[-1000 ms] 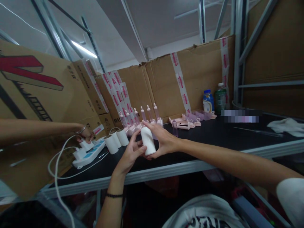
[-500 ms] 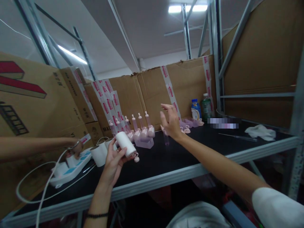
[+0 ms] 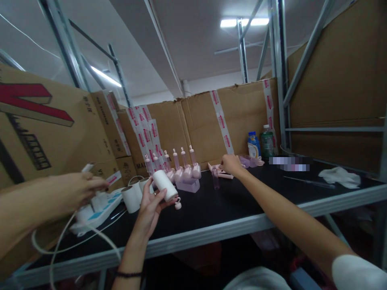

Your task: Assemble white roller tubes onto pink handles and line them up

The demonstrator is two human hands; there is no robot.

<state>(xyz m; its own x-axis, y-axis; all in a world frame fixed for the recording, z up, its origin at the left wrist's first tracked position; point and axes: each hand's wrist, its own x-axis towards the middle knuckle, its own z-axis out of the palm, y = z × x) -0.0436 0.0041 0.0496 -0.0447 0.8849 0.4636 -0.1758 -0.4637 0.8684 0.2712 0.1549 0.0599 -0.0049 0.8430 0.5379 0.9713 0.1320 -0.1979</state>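
My left hand point(image 3: 151, 203) is wrapped round a white cylinder point(image 3: 165, 185), tilted above the table; I cannot tell whether it is a can or a paper roll. A small pale pink cap with a ring point(image 3: 178, 203) hangs beside its lower end, close to my fingertips. Farther back, my right hand point(image 3: 232, 164) is closed, fingers down among pink plastic parts point(image 3: 225, 175); what it pinches is hidden. A clear pinkish tube point(image 3: 215, 180) stands just left of it. Several pink bottle-like pieces with ringed caps point(image 3: 187, 171) line up behind a lilac block point(image 3: 188, 185).
At left, another person's blurred hand point(image 3: 90, 185) is over a white power strip point(image 3: 104, 211) with a looping white cable point(image 3: 54, 249). White rolls point(image 3: 130, 199) stand beside it. At back right are a blue-capped bottle point(image 3: 253, 144), a green bottle point(image 3: 267, 143) and a white cloth point(image 3: 340, 177).
My right hand has come down from the air onto the pink parts and closed. My left hand still holds the white cylinder. The other person's hand has lifted from the power strip, with the cable shifting.
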